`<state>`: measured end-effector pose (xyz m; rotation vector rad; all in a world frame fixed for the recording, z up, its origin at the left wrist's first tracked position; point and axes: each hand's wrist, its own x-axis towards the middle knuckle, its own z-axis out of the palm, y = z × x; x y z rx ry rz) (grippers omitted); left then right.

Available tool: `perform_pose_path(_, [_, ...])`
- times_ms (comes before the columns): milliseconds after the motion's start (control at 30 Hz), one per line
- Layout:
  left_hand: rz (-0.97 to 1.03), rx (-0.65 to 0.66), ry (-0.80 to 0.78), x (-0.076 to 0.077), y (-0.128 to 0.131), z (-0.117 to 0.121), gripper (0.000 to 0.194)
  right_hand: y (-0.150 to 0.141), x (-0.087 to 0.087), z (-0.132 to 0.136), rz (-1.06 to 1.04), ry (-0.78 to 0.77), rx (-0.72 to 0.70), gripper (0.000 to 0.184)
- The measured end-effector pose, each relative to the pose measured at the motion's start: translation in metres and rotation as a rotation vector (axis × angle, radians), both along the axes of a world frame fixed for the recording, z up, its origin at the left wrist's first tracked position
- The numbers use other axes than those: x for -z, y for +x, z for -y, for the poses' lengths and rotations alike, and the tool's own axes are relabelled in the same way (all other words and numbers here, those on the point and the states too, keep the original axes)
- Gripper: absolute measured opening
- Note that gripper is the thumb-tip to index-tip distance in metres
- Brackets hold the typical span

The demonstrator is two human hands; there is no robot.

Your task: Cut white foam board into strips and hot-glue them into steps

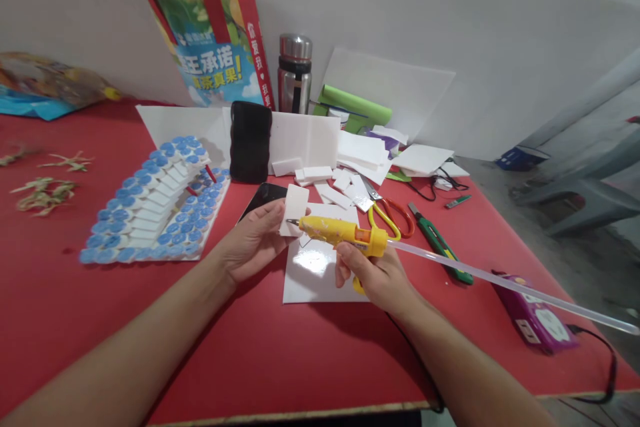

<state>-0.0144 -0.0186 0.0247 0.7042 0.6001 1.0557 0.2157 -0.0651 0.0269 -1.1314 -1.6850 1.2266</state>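
My left hand (257, 237) pinches a small white rectangular foam board piece (297, 203) upright near the middle of the table. In my right hand (377, 273) is a yellow hot glue gun (333, 230), its fingers wrapped round the handle. The gun's metal tip points left and lies against or just in front of the white piece. From its rear a long clear glue stick (500, 277) sticks out to the right. Below both hands lies a glossy white board (310, 280). A dark phone (263, 199) is partly hidden behind my left hand.
On the left stands a stepped model of blue and white bottle caps (145, 207). Loose white pieces (325, 180), scissors (395, 217), a green utility knife (440, 243) and a purple power strip (537, 313) lie rightward. Behind are a steel flask (295, 73) and a shopping bag (215, 47).
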Motion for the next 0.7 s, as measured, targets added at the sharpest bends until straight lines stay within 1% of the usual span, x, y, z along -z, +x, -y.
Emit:
perform_pose_path(133, [0.021, -0.017, -0.004, 0.001, -0.001, -0.002, 0.04, -0.001, -0.002, 0.001, 0.009, 0.022, -0.021, 0.056])
perform_pose_path(367, [0.059, -0.064, 0.005, -0.001, -0.003, -0.003, 0.04, -0.003, -0.006, 0.001, 0.021, 0.069, -0.057, 0.053])
perform_pose_path(600, [0.089, -0.098, 0.002, -0.003, -0.003, -0.004, 0.035, -0.005, -0.01, 0.0, 0.044, 0.049, -0.061, 0.054])
perform_pose_path(700, [0.112, -0.133, -0.009, -0.002, -0.003, -0.005, 0.035, -0.005, -0.012, 0.0, 0.052, 0.024, -0.074, 0.055])
